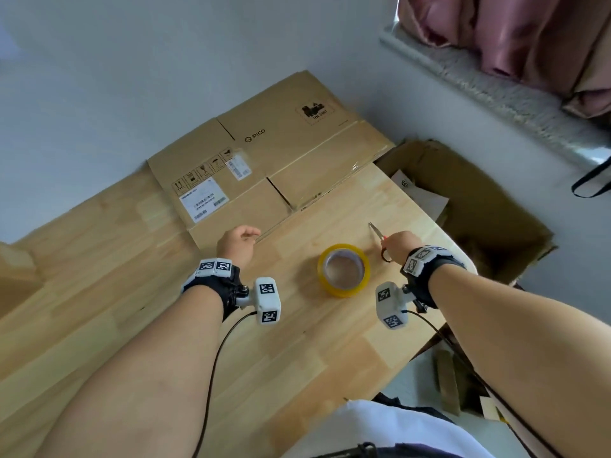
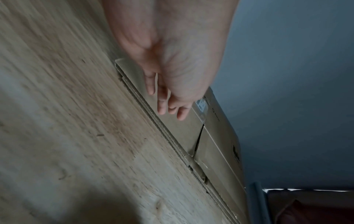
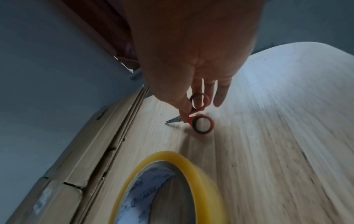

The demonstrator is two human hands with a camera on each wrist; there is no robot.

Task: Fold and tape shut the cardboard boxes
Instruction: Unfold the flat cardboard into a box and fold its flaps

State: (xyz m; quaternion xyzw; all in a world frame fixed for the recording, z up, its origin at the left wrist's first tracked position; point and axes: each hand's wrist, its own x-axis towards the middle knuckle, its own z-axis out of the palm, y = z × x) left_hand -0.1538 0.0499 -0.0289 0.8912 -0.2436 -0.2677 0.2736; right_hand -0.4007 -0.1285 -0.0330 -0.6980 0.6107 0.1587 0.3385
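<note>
- The flattened cardboard box [image 1: 264, 153] is being shown lying flat at the far side of the wooden counter [image 1: 99, 325], against the wall, with its near edge overhanging nothing and resting on the wood.
- The left hand [image 1: 238, 244] is being held just above the near edge of that box; its fingers [image 2: 162, 104] are loosely extended and nothing is being gripped.
- The scissors [image 1: 380, 241], with red handles, are being pinched near the pivot by the right hand [image 1: 400, 247], thumb and forefinger closed on them; the blade tips are being seen at or just above the counter, and contact cannot be told.
- The roll of yellow tape [image 1: 344, 270] is being seen lying flat on the counter between the two wrists, just beside the scissors.
- An open cardboard box [image 1: 479, 206] with papers inside is being seen standing on the floor beyond the counter's right edge.
</note>
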